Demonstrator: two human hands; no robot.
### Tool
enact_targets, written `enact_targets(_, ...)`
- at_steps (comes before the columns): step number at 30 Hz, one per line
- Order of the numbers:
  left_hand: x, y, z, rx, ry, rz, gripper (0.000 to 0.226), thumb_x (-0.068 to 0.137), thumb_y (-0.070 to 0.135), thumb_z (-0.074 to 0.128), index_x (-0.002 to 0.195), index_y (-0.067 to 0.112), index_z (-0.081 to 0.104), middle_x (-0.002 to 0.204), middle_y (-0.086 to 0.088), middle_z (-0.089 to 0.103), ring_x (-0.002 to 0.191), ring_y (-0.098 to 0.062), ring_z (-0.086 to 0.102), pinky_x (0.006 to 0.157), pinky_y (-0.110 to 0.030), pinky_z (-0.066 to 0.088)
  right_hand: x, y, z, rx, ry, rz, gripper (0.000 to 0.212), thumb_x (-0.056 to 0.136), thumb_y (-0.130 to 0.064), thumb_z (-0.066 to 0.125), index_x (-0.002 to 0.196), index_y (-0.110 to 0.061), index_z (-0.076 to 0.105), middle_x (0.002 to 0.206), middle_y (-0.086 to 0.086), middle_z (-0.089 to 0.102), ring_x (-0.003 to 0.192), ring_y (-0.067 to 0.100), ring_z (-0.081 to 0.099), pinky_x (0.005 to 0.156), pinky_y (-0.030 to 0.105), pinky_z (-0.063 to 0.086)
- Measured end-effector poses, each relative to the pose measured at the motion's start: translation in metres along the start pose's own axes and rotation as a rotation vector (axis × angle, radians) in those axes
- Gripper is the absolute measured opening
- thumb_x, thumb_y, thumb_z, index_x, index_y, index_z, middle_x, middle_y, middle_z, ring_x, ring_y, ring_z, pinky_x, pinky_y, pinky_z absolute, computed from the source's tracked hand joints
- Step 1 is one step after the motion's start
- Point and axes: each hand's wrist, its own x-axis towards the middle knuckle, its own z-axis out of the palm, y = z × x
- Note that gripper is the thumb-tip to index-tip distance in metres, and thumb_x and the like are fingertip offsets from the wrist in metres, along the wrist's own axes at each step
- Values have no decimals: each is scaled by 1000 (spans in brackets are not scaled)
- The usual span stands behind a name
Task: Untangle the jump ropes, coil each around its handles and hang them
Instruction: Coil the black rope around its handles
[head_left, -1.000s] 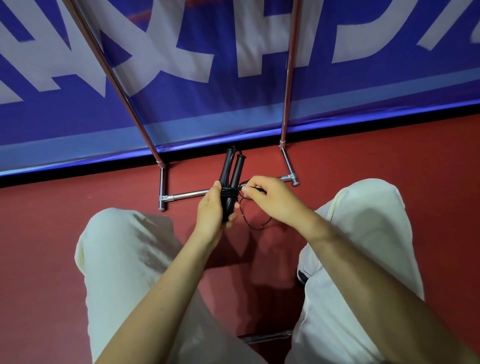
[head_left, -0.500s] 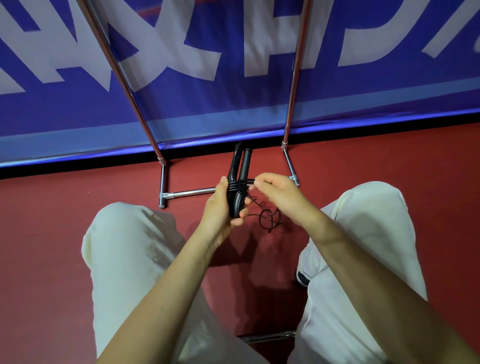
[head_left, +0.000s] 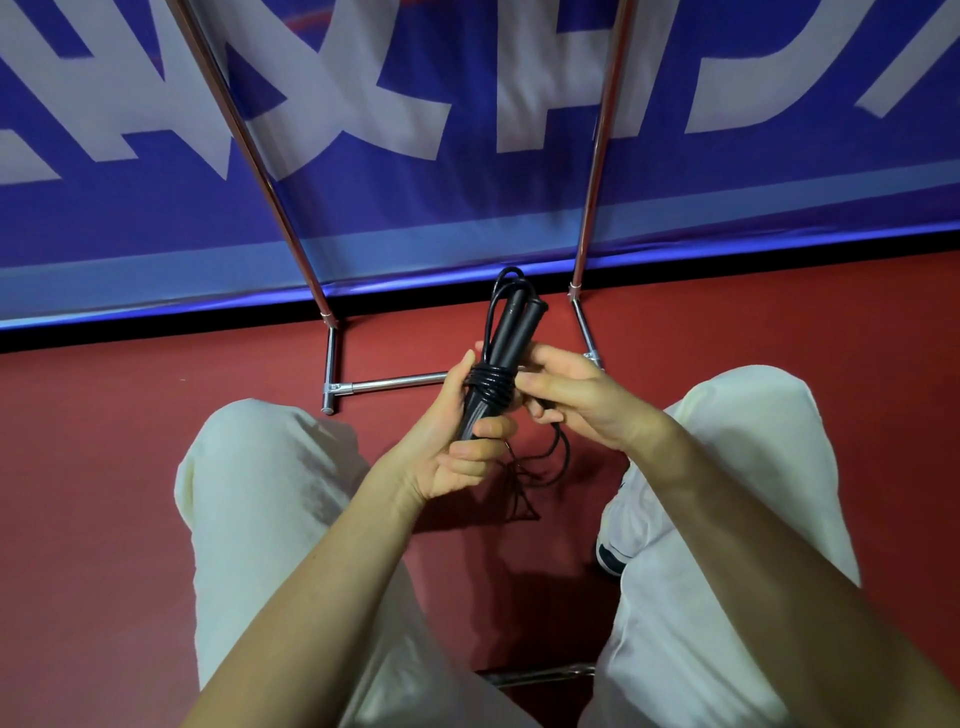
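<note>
— Where was the jump rope (head_left: 500, 364) at that moment?

— Up off the red floor (head_left: 104, 467), between my two knees. I had both black handles (head_left: 514, 325) side by side, pointing away from me toward the blue banner (head_left: 467, 197).

— And the state of each grip?

— My left hand (head_left: 457, 441) was clamped around the lower part of the handles, thumb on the left side beside the coils (head_left: 491, 382) wound across them. My right hand (head_left: 571, 395) was closed, pinching the cord just right of those coils.

— Any slack?

— A loose loop (head_left: 545, 462) hung below my right hand, near the floor. The chrome rack base (head_left: 395, 384) stood just beyond my hands.
</note>
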Motion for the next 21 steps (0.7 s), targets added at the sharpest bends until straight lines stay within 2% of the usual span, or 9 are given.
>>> enact_targets(3, 0, 1, -1, -98, -61, -104, 56, 75, 55, 75, 92, 2, 67, 51, -8, 55, 30, -14, 51, 26, -16, 33, -1, -1, -1, -11, 21, -24, 25, 86, -16, 55, 111, -15, 58, 73, -8, 62, 59, 3, 50, 46, 14, 28)
enact_targets(5, 5, -5, 8, -44, 108, -83, 61, 81, 65, 55, 88, 5, 59, 54, -7, 53, 28, -10, 46, 23, -14, 29, -1, -2, 2, -26, 46, -33, 17, 91, -11, 57, 109, -11, 58, 72, -11, 64, 60, 2, 55, 47, 12, 33)
enact_targets(7, 11, -11, 12, 177, 364, 32, 65, 89, 70, 33, 91, 9, 58, 59, -6, 56, 32, -8, 46, 23, -13, 27, 0, -1, 7, -111, 134, -24, 13, 93, -8, 59, 105, -4, 56, 71, -6, 61, 58, -2, 53, 48, 8, 35)
enact_targets(9, 18, -16, 7, 372, 539, 162, 67, 98, 64, 22, 101, 12, 64, 68, -8, 66, 44, -15, 58, 36, -18, 40, 3, 4, 9, -224, 294, -36, 21, 90, -9, 66, 99, 6, 55, 68, 3, 54, 52, -1, 49, 48, 11, 35)
enact_targets(11, 21, -17, 3, 435, 617, 244, 67, 102, 58, 19, 103, 11, 67, 79, -12, 72, 58, -23, 66, 54, -25, 50, 9, 11, 8, -280, 446, -65, 28, 85, -13, 73, 88, 8, 54, 66, 8, 51, 51, 9, 49, 50, 22, 37)
enact_targets(14, 23, -22, 4, 336, 600, 328, 65, 104, 54, 20, 102, 9, 67, 82, -15, 71, 68, -27, 68, 70, -33, 56, 16, 18, 5, -319, 536, -40, 36, 81, -22, 78, 70, -10, 46, 57, 0, 46, 47, 6, 42, 48, 21, 34)
enact_targets(17, 26, -29, 3, 266, 623, 385, 63, 102, 57, 24, 106, 12, 67, 87, -13, 72, 66, -23, 66, 59, -28, 56, 19, 26, 11, -283, 529, -24, 39, 81, -26, 78, 68, -15, 42, 59, 6, 47, 51, 11, 46, 49, 29, 38)
enact_targets(19, 26, -28, 1, 287, 680, 394, 64, 99, 62, 30, 111, 11, 68, 82, -8, 71, 56, -18, 57, 42, -21, 43, 20, 33, 16, -299, 472, -41, 35, 81, -32, 75, 71, -18, 45, 66, 9, 51, 60, 18, 50, 56, 36, 41)
enact_targets(21, 25, -24, -2, 285, 708, 400, 67, 96, 66, 35, 114, 10, 67, 73, -6, 65, 49, -15, 48, 34, -18, 29, 20, 37, 18, -334, 414, -60, 27, 85, -33, 70, 75, -22, 47, 67, 6, 51, 63, 17, 50, 57, 35, 45)
